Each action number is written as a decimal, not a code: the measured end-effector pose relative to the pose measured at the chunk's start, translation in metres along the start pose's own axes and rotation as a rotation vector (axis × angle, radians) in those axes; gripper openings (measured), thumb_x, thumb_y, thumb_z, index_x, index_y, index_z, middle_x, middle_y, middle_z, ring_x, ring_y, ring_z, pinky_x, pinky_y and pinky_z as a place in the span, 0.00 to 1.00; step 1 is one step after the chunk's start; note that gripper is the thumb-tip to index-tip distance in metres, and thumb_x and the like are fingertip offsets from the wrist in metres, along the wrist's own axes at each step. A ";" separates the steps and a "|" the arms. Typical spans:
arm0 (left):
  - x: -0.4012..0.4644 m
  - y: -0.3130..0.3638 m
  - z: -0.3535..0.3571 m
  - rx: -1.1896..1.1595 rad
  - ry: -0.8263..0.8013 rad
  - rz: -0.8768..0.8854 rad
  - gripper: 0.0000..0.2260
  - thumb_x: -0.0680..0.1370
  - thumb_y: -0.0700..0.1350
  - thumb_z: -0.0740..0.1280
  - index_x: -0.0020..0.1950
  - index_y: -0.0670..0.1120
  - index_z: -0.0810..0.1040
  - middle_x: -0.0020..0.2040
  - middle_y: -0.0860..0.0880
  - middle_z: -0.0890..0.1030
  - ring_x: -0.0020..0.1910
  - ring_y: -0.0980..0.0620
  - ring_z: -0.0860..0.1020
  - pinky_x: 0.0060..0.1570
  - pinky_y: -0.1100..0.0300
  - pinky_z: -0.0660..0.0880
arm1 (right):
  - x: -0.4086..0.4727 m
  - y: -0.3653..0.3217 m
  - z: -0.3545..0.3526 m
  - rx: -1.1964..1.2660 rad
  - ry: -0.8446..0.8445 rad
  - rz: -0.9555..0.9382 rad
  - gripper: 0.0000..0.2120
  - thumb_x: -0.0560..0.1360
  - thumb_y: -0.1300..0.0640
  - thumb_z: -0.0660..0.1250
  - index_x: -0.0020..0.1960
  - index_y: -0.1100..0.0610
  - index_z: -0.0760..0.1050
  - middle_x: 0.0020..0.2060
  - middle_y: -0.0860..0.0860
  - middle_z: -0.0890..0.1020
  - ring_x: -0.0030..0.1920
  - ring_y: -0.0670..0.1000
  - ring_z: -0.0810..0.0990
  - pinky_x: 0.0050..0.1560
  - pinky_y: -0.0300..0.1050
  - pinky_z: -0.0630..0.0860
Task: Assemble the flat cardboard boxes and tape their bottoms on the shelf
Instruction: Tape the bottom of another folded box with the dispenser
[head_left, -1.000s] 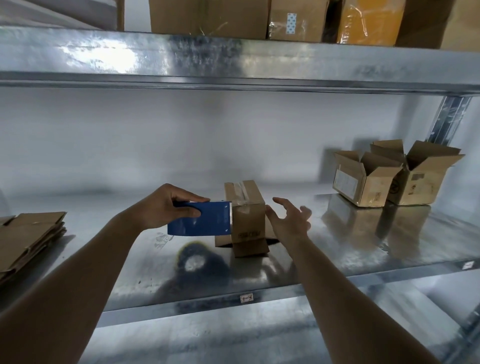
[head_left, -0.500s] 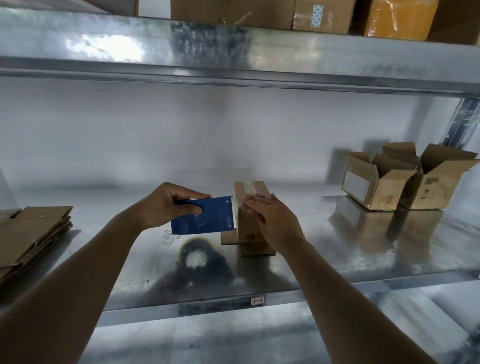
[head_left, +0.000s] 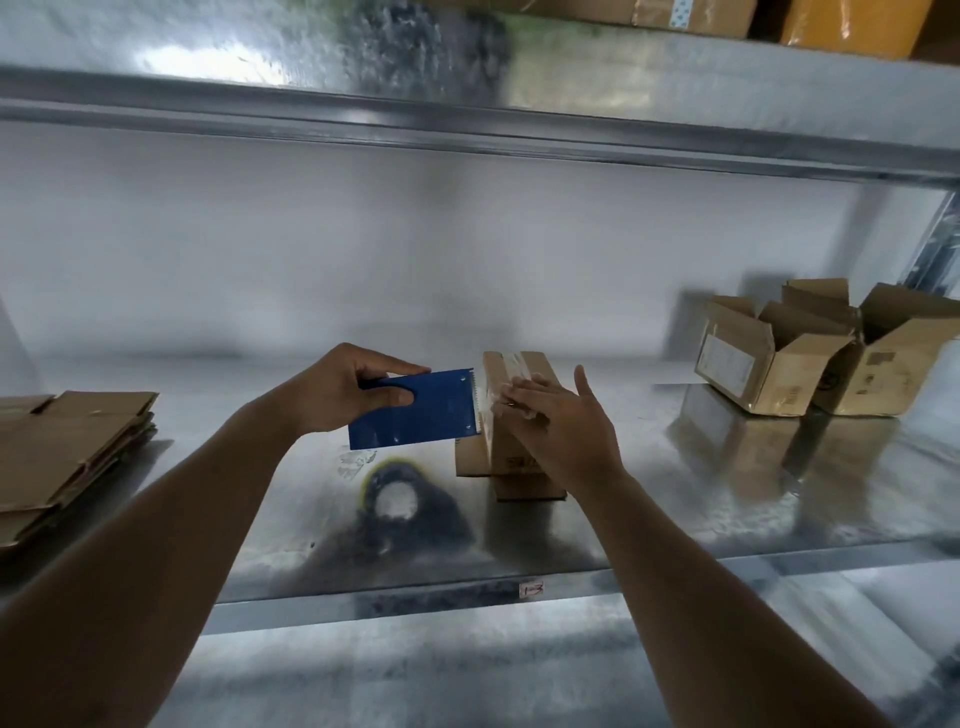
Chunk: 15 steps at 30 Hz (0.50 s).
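shelf (head_left: 675, 525): metal, carries everything below
centre box (head_left: 511, 415): upside down mid-shelf, clear tape over bottom seam, contents hidden
two open boxes (head_left: 810, 353): far right, flaps up, touching, insides not visible
flat cardboard stack (head_left: 67, 452): left edge
left hand (head_left: 337, 387): fingers clenched round blue tape dispenser (head_left: 415, 410), toothed edge touching centre box
right hand (head_left: 566, 421): fingers straight, released, pressing flat on the tape

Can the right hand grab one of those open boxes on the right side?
Probably yes. The right hand lies flat on the taped box, holding nothing, and only bare shelf lies between it and the open boxes, though it looks a long stretch.
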<state>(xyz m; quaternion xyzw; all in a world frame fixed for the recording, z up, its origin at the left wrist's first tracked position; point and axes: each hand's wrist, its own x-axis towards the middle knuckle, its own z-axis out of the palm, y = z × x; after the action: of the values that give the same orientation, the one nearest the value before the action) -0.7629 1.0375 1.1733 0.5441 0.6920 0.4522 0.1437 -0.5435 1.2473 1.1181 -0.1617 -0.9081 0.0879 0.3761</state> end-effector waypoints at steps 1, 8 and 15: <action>-0.001 -0.002 0.000 0.014 0.018 -0.008 0.15 0.79 0.40 0.73 0.61 0.57 0.84 0.51 0.56 0.88 0.51 0.54 0.86 0.48 0.61 0.82 | 0.001 -0.003 0.000 -0.013 -0.006 0.022 0.25 0.80 0.33 0.59 0.68 0.46 0.80 0.68 0.45 0.80 0.73 0.44 0.73 0.83 0.50 0.40; -0.014 -0.012 -0.002 0.085 0.088 -0.053 0.14 0.79 0.42 0.74 0.62 0.57 0.85 0.51 0.56 0.88 0.51 0.53 0.85 0.47 0.56 0.83 | 0.004 -0.018 0.005 -0.021 0.026 0.146 0.35 0.76 0.26 0.53 0.65 0.47 0.83 0.66 0.45 0.82 0.75 0.47 0.73 0.81 0.50 0.37; -0.002 -0.002 0.012 0.250 0.171 -0.094 0.12 0.78 0.47 0.76 0.61 0.58 0.86 0.47 0.54 0.87 0.46 0.51 0.84 0.47 0.54 0.81 | 0.010 -0.042 0.007 -0.160 0.069 0.307 0.22 0.79 0.32 0.65 0.59 0.47 0.85 0.55 0.46 0.87 0.59 0.46 0.82 0.80 0.50 0.34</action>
<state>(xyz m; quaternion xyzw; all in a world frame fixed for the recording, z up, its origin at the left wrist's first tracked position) -0.7555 1.0416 1.1643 0.4842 0.7773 0.4000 0.0366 -0.5649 1.2111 1.1320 -0.3307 -0.8635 0.0662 0.3751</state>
